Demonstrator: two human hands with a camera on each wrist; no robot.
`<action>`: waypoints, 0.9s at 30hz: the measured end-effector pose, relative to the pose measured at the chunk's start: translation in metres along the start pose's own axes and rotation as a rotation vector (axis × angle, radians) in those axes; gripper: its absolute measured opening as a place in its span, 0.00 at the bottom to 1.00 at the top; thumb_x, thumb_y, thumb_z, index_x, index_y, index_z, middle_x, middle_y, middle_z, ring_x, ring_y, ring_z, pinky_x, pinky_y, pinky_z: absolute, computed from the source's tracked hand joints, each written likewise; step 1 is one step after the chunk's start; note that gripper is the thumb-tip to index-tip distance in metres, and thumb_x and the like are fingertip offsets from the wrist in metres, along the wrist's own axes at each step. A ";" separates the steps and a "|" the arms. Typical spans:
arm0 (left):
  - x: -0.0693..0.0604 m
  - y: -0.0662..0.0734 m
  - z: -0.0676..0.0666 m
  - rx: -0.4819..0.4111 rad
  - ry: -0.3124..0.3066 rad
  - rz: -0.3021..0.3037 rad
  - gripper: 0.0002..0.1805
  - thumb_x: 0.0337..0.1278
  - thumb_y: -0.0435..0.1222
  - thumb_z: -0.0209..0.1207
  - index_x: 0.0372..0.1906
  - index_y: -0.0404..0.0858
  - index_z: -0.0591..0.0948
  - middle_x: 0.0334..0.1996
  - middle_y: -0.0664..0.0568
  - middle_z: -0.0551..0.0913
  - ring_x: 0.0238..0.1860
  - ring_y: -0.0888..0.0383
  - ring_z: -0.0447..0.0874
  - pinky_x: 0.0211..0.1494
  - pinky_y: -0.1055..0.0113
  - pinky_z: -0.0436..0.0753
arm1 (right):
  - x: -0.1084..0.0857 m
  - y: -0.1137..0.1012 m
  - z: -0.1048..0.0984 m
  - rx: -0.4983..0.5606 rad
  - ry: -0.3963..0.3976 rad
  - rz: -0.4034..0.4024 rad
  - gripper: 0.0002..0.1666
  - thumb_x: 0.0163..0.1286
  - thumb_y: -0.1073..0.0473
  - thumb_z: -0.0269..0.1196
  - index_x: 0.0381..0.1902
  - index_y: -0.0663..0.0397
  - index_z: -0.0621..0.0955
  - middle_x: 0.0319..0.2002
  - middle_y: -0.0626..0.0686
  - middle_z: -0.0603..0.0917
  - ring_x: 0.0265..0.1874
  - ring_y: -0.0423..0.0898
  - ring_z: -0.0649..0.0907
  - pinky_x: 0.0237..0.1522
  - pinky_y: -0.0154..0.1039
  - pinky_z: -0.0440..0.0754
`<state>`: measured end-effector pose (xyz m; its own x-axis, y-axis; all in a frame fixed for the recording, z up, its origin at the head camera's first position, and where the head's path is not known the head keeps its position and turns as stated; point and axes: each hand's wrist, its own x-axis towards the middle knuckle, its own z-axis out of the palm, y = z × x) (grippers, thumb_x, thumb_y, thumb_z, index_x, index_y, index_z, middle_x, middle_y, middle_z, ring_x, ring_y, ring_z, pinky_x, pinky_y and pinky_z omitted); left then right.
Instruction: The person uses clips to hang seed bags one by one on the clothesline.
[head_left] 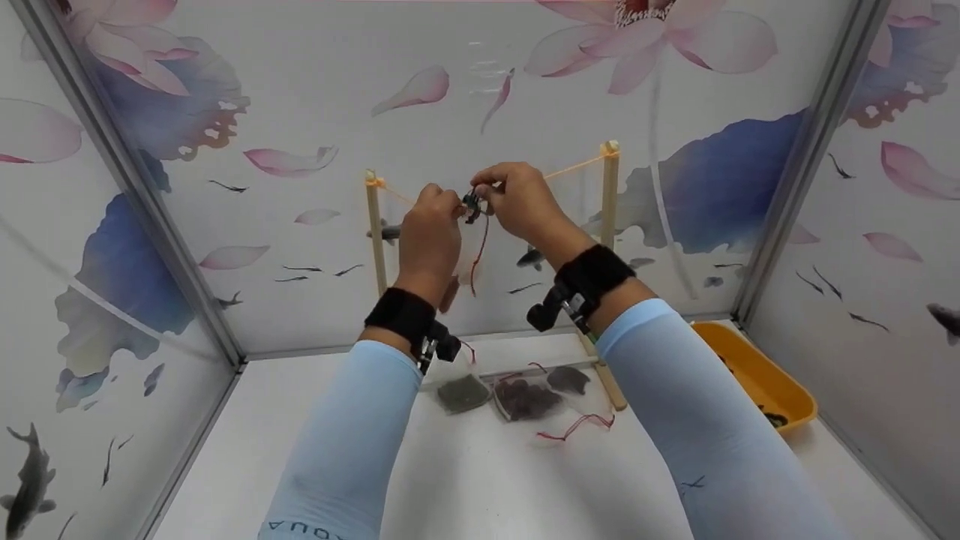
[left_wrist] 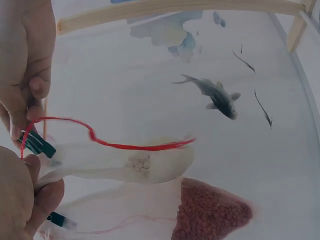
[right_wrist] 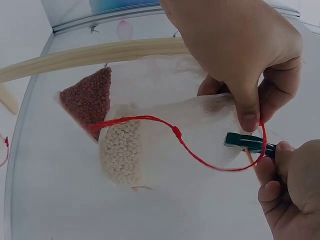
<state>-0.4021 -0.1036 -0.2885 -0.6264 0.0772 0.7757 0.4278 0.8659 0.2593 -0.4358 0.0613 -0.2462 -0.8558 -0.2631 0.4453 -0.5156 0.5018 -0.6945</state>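
My right hand pinches a dark green clip, between thumb and fingers, beside an orange line strung between two wooden posts. My left hand pinches the top of a sheer mesh bag right next to the clip. White beans fill the bag's lower end. A red drawstring trails from its top, past the clip. Behind it hangs a bag of dark red beans, with another green clip near its top. Most of both bags is hidden in the head view.
On the white table lie a green-filled bag, a dark red one and a greyish one, with red drawstrings. A yellow tray holding small dark items stands at right. Wooden posts flank my hands; printed panels enclose the table.
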 end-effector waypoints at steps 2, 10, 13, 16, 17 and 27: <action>-0.002 0.000 0.000 -0.032 -0.003 -0.020 0.09 0.84 0.33 0.64 0.48 0.32 0.91 0.44 0.41 0.86 0.46 0.46 0.97 0.53 0.59 0.96 | -0.001 0.001 0.000 -0.017 -0.056 0.020 0.19 0.91 0.58 0.60 0.71 0.54 0.87 0.64 0.58 0.89 0.52 0.51 0.91 0.49 0.39 0.86; -0.017 -0.009 0.003 -0.013 -0.046 -0.053 0.12 0.84 0.39 0.65 0.53 0.35 0.93 0.47 0.42 0.89 0.48 0.46 0.96 0.54 0.54 0.95 | -0.013 0.012 0.001 -0.113 -0.179 -0.002 0.26 0.90 0.51 0.64 0.78 0.54 0.82 0.71 0.57 0.84 0.69 0.55 0.86 0.67 0.52 0.88; -0.025 -0.012 0.001 -0.021 -0.066 -0.070 0.13 0.83 0.40 0.66 0.55 0.36 0.93 0.48 0.43 0.89 0.50 0.47 0.95 0.55 0.55 0.95 | -0.024 0.020 0.001 -0.108 -0.150 -0.060 0.26 0.89 0.53 0.66 0.77 0.54 0.82 0.72 0.57 0.84 0.69 0.55 0.86 0.70 0.54 0.87; -0.035 -0.015 0.000 -0.040 -0.054 -0.089 0.13 0.82 0.39 0.68 0.59 0.37 0.93 0.49 0.43 0.89 0.49 0.48 0.94 0.52 0.55 0.94 | -0.035 0.029 -0.002 -0.094 -0.099 -0.114 0.25 0.88 0.53 0.66 0.76 0.53 0.83 0.71 0.57 0.85 0.68 0.56 0.87 0.74 0.57 0.85; -0.040 -0.016 0.000 -0.049 -0.045 -0.092 0.13 0.82 0.38 0.68 0.60 0.37 0.93 0.49 0.43 0.89 0.48 0.48 0.94 0.51 0.55 0.94 | -0.039 0.033 -0.003 -0.084 -0.078 -0.127 0.24 0.88 0.52 0.66 0.75 0.53 0.84 0.71 0.57 0.85 0.68 0.56 0.87 0.74 0.58 0.84; -0.122 -0.051 0.007 -0.132 0.115 -0.138 0.07 0.77 0.34 0.71 0.50 0.36 0.94 0.42 0.44 0.89 0.37 0.49 0.93 0.41 0.52 0.93 | -0.082 0.091 -0.030 0.078 0.132 -0.137 0.15 0.87 0.57 0.67 0.63 0.56 0.90 0.57 0.60 0.92 0.47 0.45 0.90 0.43 0.33 0.87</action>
<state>-0.3523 -0.1533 -0.4005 -0.6096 -0.1012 0.7862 0.4294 0.7916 0.4348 -0.4113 0.1532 -0.3292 -0.7671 -0.2117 0.6056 -0.6331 0.4020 -0.6615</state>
